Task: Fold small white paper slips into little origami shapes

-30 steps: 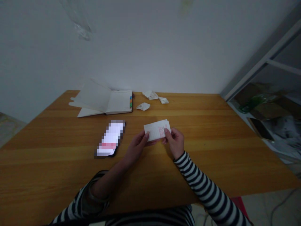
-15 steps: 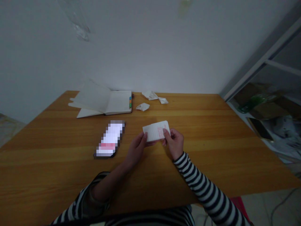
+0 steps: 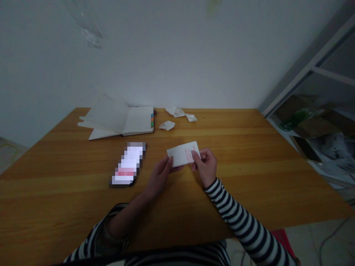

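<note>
Brown wooden boards are forming the counter (image 3: pixel 255 177), which I am viewing from above through the head camera. Nearest to me, two striped sleeves (image 3: pixel 238 218) are entering from the lower edge, the left one sitting pushed up the forearm and the right one reaching the wrist. Beyond them, the left hand (image 3: pixel 160 171) and the right hand (image 3: pixel 206 166) are pinching one white paper slip (image 3: pixel 180 154) between them, over the middle of the counter. The left hand is gripping its lower left corner, thumb on top and fingers running beneath; the right hand is pressing its thumb onto the right end, beside lines of red print whose wording I am not resolving.

Left of the left hand, a phone (image 3: pixel 129 162) is lying apart from it, its lit screen showing only as coarse blocks. Farther off, an open notebook (image 3: pixel 138 120) is resting at the far left, some leaves lifting and coloured tabs (image 3: pixel 152 120) lining its right edge. To its right, three crumpled white papers (image 3: pixel 175 111) are lying near one another. Along the right, a shelf unit (image 3: pixel 298 80) is framing dim clutter. Behind the counter, a pale wall (image 3: pixel 194 55) is rising, clear plastic (image 3: pixel 93 38) showing at its upper left.
</note>
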`<state>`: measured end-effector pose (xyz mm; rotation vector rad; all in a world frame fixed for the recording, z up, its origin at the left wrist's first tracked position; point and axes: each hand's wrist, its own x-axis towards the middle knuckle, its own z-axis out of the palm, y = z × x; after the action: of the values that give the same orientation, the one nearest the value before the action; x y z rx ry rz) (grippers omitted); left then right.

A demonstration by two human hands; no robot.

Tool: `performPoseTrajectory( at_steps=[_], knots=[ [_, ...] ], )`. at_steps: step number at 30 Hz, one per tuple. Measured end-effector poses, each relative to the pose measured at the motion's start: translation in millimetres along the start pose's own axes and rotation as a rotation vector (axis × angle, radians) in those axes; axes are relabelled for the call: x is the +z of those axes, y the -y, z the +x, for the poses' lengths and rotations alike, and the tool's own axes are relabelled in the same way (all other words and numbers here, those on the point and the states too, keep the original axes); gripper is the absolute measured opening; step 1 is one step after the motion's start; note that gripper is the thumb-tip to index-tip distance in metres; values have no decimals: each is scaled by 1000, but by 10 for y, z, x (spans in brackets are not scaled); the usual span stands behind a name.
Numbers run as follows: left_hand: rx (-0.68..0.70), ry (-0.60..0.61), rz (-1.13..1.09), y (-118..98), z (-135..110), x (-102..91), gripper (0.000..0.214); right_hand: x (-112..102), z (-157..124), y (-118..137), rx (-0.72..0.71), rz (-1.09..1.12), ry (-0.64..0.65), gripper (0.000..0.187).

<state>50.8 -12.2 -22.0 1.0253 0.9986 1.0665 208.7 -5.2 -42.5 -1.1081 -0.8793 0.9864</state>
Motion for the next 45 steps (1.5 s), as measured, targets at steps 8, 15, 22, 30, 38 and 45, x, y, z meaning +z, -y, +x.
performPoseTrajectory(
  at_steps=[8, 15, 22, 30, 38, 45],
  knots=[
    [-21, -10, 6, -4, 7, -8, 40, -103, 90, 25, 75, -28, 175, 38],
    [1, -128, -56, 53, 34, -34, 53, -83, 54, 27, 29, -51, 118, 40],
    [32, -130, 187, 19, 36, -63, 33, -54, -4, -7, -31, -54, 46, 38],
    [-206, -305, -234, 65, 54, -38, 39, -33, -33, 7, -49, -88, 3, 37],
    [-259, -28, -253, 67, 128, -107, 30, -65, 5, -30, -33, -84, 133, 37],
    [-123, 5, 64, 132, 103, -119, 34, 0, -26, -65, 144, -67, 313, 36]
  ],
)
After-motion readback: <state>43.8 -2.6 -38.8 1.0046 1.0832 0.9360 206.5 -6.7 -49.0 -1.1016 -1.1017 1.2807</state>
